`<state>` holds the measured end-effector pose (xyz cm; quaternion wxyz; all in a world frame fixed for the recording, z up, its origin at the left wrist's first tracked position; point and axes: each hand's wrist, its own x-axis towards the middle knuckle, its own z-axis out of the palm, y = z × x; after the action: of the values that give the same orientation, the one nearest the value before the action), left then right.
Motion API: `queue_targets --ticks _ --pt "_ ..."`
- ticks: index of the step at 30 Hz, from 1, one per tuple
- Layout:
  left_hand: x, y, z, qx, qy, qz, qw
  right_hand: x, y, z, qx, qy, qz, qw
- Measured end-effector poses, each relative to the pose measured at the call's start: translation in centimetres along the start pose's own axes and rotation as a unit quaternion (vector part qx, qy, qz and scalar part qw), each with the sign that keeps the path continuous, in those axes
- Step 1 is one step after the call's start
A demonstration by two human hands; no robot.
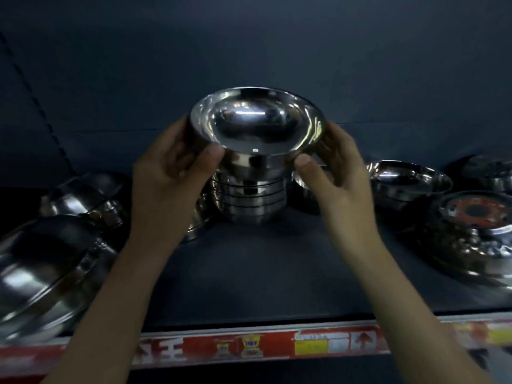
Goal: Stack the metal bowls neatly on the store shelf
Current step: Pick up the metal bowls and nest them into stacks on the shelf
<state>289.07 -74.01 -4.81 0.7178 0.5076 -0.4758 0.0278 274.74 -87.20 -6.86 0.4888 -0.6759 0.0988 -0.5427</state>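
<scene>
Your left grip [171, 167] and right grip [335, 173] each curl round the bowl [255, 120] — thumbs at its rim — atop the stack [249, 200] on the shelf [263, 267].

The top bowl [257, 126] between the left hand [171, 167] and the right hand [332, 167] is polished metal, mirror-bright, with sharp white glints inside. The stack of bowls [249, 200] under it has the same smooth, glossy steel look. The larger bowls [41, 273] beyond the left hand and the shallow bowls [410, 181] beyond the right hand shine likewise. The shelf board [263, 273] below the wrists is dark and matt. Its red price strip [249, 346] looks like glossy printed plastic.
</scene>
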Motion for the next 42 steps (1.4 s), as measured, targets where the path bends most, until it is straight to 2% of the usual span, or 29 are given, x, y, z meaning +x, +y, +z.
queue_targets --ticks 8,11,19,28,32,35,37,39,42 --pt "2.1 -5.2 -0.5 0.022 0.014 -0.04 0.999 2.6 4.2 3.1 -0.092 -0.011 0.001 0.996" --pt "1.9 -6.3 -0.4 0.035 0.004 -0.053 0.998 2.5 5.4 3.2 -0.137 -0.014 0.031 0.99" --pt "1.4 -8.5 -0.3 0.089 0.002 -0.092 0.992 2.3 7.2 3.0 -0.145 -0.017 0.078 0.986" --pt "0.9 -9.4 -0.3 0.094 -0.012 -0.1 0.99 1.8 6.6 3.3 -0.116 -0.01 0.028 0.993" --pt "1.1 -9.0 -0.3 0.113 -0.028 -0.107 0.987 1.9 6.3 3.1 -0.119 0.0 0.055 0.991" --pt "0.8 -7.7 -0.6 0.168 -0.011 -0.124 0.978 1.5 5.3 3.1 -0.156 0.025 0.073 0.985" --pt "0.0 -5.8 -1.1 0.209 0.005 -0.129 0.969 0.9 4.0 3.5 -0.184 0.068 0.037 0.98" --pt "-1.7 -3.7 -2.6 0.214 0.019 -0.099 0.972 0.0 2.6 4.3 -0.175 0.089 -0.032 0.98" --pt "-4.6 -0.4 -5.9 0.208 0.057 -0.059 0.975 -1.3 0.7 6.3 -0.148 0.057 -0.083 0.984"
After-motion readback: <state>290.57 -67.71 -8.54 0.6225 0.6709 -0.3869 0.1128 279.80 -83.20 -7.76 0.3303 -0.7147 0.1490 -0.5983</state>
